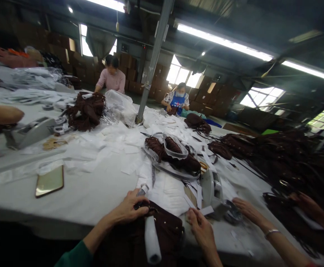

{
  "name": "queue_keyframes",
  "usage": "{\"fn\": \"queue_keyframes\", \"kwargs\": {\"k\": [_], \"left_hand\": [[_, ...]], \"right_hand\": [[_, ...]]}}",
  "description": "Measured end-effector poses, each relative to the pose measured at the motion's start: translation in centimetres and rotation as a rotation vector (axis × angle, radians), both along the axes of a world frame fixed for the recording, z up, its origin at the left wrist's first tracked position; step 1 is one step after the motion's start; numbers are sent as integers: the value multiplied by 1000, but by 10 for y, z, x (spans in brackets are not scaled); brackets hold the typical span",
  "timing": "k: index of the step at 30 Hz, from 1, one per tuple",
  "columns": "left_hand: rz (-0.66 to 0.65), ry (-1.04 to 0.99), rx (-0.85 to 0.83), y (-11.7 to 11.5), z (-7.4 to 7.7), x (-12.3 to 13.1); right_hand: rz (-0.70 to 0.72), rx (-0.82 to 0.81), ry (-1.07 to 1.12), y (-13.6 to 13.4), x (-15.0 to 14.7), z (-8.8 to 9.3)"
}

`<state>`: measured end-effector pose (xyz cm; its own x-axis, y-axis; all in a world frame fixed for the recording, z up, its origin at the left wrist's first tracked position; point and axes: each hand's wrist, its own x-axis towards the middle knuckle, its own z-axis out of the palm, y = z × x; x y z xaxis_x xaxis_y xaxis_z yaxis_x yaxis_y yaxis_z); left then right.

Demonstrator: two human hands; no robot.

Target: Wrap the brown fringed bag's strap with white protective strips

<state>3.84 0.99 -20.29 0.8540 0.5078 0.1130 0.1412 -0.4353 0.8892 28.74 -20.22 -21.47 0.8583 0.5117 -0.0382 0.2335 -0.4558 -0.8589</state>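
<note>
On the white table [95, 193], left hand [128, 209] fingers clamp the brown bag [164, 230]; right hand [203, 231] fingers pinch tape [206, 210].

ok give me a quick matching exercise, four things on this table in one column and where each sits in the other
Things:
1 phone
2 white roll
3 tape dispenser
4 left hand

Places:
a lying on the brown bag at the near edge
b far left of the table
c flat on the cloth, near left
d on top of the brown bag

Pairs: 1-c, 2-a, 3-b, 4-d
</note>
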Motion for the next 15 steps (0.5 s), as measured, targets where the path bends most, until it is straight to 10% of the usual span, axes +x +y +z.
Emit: {"fn": "queue_keyframes", "kwargs": {"k": [6, 15], "left_hand": [[-181, 165, 72, 5, 21, -17], [-35, 143, 188, -26, 17, -10]], "right_hand": [[-99, -165, -227, -14, -5, -26], [-39, -172, -315, -8, -18, -22]]}}
